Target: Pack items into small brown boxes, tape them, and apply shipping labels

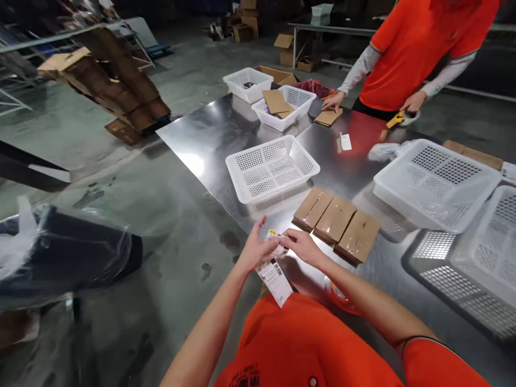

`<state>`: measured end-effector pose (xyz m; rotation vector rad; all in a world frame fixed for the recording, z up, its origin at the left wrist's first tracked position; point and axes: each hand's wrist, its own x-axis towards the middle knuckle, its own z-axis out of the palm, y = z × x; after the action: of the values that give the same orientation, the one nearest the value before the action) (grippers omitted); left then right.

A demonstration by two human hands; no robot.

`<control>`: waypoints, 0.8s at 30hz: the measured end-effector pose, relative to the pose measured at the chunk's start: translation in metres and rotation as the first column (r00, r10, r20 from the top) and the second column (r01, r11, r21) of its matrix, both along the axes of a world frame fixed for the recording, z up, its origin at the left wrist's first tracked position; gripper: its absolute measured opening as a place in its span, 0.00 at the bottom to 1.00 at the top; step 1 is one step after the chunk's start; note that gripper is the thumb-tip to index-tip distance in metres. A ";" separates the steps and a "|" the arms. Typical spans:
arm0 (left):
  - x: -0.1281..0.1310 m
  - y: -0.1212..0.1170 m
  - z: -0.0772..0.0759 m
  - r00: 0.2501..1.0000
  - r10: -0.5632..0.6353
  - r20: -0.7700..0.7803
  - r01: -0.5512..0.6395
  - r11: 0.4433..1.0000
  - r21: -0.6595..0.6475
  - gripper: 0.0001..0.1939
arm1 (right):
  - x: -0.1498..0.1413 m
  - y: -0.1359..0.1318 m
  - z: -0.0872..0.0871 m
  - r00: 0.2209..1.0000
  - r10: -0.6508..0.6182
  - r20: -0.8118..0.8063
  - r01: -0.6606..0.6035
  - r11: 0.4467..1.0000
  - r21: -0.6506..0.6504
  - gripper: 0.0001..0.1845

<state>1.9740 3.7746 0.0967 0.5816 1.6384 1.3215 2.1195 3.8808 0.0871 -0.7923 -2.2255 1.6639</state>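
Observation:
In front of my body, a printed label strip [276, 277] with barcodes hangs down between my two hands, its lower end against my orange shirt. My left hand [258, 248] grips the strip from the left, thumb raised and the other fingers around it. From the right, my right hand [301, 244] pinches the upper part, near a yellow patch. Just beyond my right hand lie three taped brown cardboard boxes [334, 219] in a row on the metal table. A white perforated basket [272, 196] stands farther back.
Across the metal table [209, 137], a co-worker in orange [427, 54] holds a yellow tape dispenser [395, 119] and touches flat cardboard [328, 117]. More white baskets [435, 183] stand at right. A lined bin [80, 252] is at left on the floor, with stacked cardboard [116, 86] behind.

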 end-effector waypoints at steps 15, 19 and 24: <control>-0.005 0.096 -0.062 0.911 -0.323 0.257 0.374 0.908 -0.187 0.18 | 0.038 0.160 -0.023 0.865 -0.451 0.219 0.345 0.852 0.394 0.12; -0.012 0.091 -0.081 0.911 -0.227 0.343 0.319 0.917 -0.241 0.23 | 0.028 0.194 -0.045 0.791 -0.439 0.425 0.184 0.835 0.519 0.19; -0.022 0.069 -0.096 0.926 -0.213 0.311 0.319 0.883 -0.345 0.21 | 0.024 0.194 -0.065 0.681 -0.483 0.551 0.044 0.778 0.627 0.33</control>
<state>1.9520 3.8435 0.0002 0.3542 1.4811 0.7976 2.1431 4.0749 0.0220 -1.6583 -2.6404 0.4705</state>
